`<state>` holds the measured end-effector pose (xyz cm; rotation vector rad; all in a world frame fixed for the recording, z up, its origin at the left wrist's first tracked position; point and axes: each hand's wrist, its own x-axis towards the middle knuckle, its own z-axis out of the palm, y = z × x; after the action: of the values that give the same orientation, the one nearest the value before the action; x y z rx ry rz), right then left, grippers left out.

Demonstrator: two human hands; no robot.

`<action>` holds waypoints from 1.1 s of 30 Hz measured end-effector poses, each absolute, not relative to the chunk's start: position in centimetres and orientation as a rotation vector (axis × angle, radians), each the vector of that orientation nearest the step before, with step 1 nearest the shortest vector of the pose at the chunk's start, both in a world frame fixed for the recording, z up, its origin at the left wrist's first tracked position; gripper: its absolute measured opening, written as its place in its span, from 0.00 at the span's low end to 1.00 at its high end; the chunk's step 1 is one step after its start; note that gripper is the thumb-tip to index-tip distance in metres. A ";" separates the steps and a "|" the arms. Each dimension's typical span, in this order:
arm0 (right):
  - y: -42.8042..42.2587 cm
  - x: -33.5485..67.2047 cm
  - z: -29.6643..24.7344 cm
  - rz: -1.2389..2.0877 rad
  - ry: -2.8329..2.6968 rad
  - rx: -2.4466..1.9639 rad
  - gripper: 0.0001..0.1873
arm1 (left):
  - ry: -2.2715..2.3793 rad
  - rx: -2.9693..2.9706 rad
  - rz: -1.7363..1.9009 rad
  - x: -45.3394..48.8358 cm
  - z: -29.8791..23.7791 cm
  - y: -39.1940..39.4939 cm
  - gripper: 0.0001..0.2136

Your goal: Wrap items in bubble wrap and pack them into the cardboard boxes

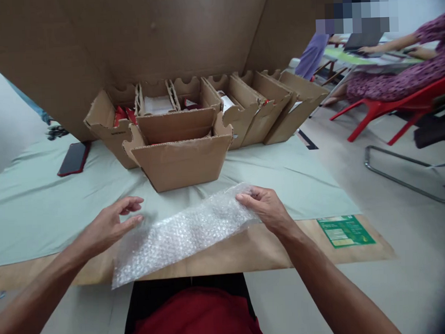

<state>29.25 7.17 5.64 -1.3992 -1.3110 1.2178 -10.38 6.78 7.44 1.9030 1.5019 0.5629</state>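
A strip of clear bubble wrap [195,226] stretches slantwise above the table's front edge, its lower left corner hanging past the edge. My right hand [263,204] pinches its upper right end between thumb and fingers. Near the other end, my left hand [118,222] is open, thumb and fingers apart, holding nothing. Just behind the wrap stands an open cardboard bin [186,163] with a low front; most of its inside is hidden from me.
Several cardboard bins [246,117] with small goods stand in a row against a tall cardboard panel [159,37]. A phone [73,158] lies on the pale green cloth [34,207]. At right, a seated person [391,83] uses a laptop [364,38] beside a red chair [399,105].
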 end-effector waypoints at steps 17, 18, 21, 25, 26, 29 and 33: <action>6.4 29.2 3.1 1.424 -0.989 -1.504 0.31 | 1.182 2.515 0.852 -2.0 3.3 1.2 0.06; 6.4 29.0 3.0 1.428 -0.973 -1.490 0.31 | 1.207 2.524 0.860 -1.1 3.7 1.0 0.10; 6.2 28.0 3.5 1.470 -0.924 -1.416 0.31 | 1.195 2.581 0.848 2.0 4.1 0.8 0.16; 5.5 27.7 4.6 1.549 -0.860 -1.358 0.31 | 1.117 2.544 0.816 3.8 3.3 1.8 0.05; 5.3 27.9 4.7 1.560 -0.840 -1.355 0.31 | 1.087 2.490 0.813 3.7 3.3 2.0 0.08; 4.8 28.6 4.5 1.585 -0.774 -1.353 0.30 | 1.088 2.371 0.879 3.5 3.8 2.1 0.02; 4.4 27.9 3.6 1.608 -0.723 -1.326 0.30 | 1.225 2.471 0.951 5.4 4.2 0.7 0.14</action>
<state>27.88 4.38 3.61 -1.3262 -0.7234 1.6078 5.37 0.68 4.19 2.4711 1.2254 0.9505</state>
